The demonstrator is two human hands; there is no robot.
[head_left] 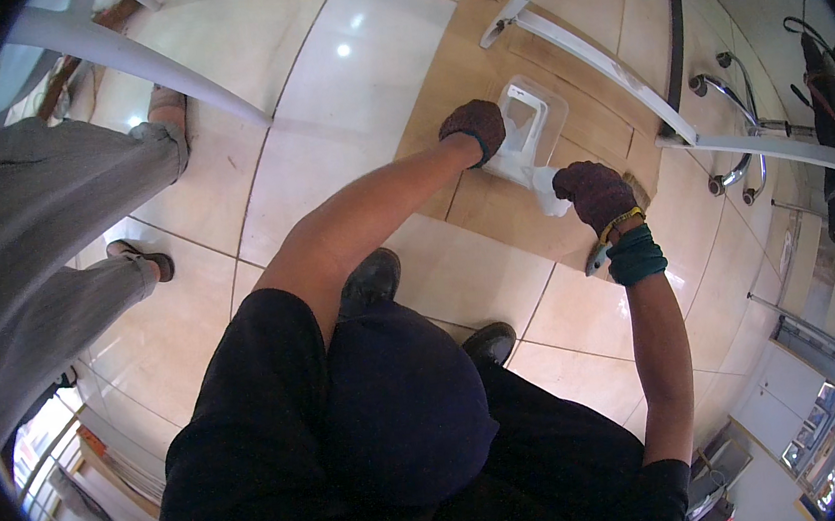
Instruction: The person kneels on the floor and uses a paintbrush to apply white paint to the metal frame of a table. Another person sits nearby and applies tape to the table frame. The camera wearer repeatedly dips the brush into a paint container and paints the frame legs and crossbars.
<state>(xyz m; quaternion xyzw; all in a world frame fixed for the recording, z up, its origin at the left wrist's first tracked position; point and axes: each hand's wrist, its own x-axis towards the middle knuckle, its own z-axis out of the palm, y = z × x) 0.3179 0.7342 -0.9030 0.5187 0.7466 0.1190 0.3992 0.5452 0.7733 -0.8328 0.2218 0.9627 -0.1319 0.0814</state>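
Note:
On a flattened piece of cardboard point(479, 59) lies a clear plastic container point(552, 117) with a white, frame-like shape in it. My left hand point(475, 130), in a dark knitted glove, is closed at the container's near left edge; its fingertips are partly hidden. A crumpled white piece point(550, 195), cloth or paper, is pinched in my gloved right hand point(596, 195) at the container's near right corner. Partly hidden under the right wrist is a tool that looks like a brush, its handle end point(596, 261) showing toward me.
White metal furniture legs point(609, 61) cross above the cardboard's far right side. A chrome chair base point(741, 119) on casters stands farther right. At the left, another person in grey trousers point(78, 183) stands near a white curved leg point(167, 59). The floor point(322, 99) is tiled.

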